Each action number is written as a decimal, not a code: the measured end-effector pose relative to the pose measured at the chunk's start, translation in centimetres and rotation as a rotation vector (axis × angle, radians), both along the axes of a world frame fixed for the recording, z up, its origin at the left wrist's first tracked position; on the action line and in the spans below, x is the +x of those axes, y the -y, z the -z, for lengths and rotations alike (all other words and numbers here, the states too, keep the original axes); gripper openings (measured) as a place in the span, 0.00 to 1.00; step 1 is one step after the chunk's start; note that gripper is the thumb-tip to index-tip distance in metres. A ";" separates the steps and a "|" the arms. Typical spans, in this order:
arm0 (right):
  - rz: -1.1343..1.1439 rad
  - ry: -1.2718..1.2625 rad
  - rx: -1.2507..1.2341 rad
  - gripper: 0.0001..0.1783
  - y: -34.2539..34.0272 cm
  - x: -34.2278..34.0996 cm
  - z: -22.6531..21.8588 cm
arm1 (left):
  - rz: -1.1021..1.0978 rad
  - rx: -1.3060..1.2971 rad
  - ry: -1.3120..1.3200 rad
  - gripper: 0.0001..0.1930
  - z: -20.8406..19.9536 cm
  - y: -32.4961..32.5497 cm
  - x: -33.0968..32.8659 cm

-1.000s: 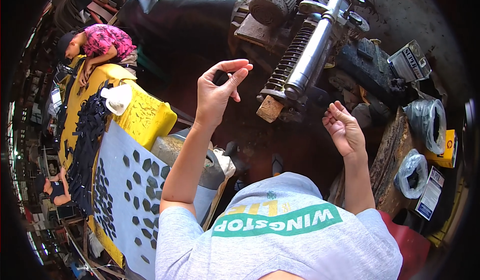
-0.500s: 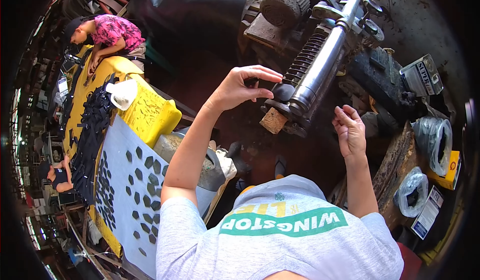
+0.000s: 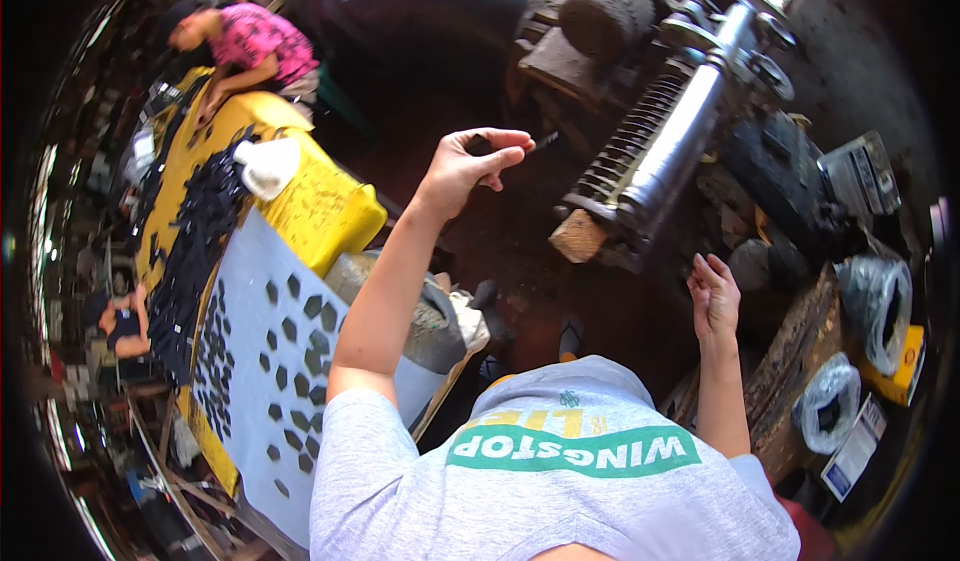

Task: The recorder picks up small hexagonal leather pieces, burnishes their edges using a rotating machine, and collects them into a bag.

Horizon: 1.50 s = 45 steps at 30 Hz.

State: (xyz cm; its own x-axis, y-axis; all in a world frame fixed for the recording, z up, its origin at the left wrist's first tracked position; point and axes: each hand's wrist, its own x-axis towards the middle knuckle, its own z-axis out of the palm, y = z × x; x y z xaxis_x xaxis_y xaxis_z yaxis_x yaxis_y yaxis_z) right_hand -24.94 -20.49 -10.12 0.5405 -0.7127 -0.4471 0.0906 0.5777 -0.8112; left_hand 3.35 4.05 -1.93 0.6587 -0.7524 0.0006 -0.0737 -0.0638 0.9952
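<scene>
My left hand (image 3: 465,173) is raised left of the roller machine (image 3: 672,146), thumb and fingers closed in a pinch. A thin dark flat piece (image 3: 545,143) sticks out past the fingertips, seen almost edge-on. More dark material shows inside the curled fingers, though its shape is unclear. The machine has a shiny metal roller beside a row of thin ribs, and a tan block (image 3: 578,236) sits at its near end. To the right of that end, my right hand (image 3: 714,299) hangs with fingers curled together; whatever may be in them is hidden.
On my left, a pale blue sheet (image 3: 250,291) bears several dark pentagonal pieces. Beyond it are a pile of black strips (image 3: 195,231), a yellow-covered table (image 3: 325,211) and a person in a pink shirt (image 3: 265,46). Plastic bags (image 3: 828,401) and a wooden plank (image 3: 790,351) lie right.
My left hand has drawn back left from the machine's near end, carrying the dark piece with it. The right hand stays curled. The whole view has shifted slightly.
</scene>
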 end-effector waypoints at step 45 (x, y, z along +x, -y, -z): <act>-0.612 -0.642 -0.247 0.05 -3.3 -2.7 24.0 | -2.274 -1.021 -0.451 0.03 12.0 -82.4 -23.8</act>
State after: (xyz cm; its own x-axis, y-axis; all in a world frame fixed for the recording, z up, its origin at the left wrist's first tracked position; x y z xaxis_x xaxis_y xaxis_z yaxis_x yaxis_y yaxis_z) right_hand -27.61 -17.17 -34.09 0.5554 -0.4992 -0.6651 -0.6844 0.1799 -0.7066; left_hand -20.40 86.40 -13.97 0.1386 0.8262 -0.5460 -0.4746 0.5393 0.6956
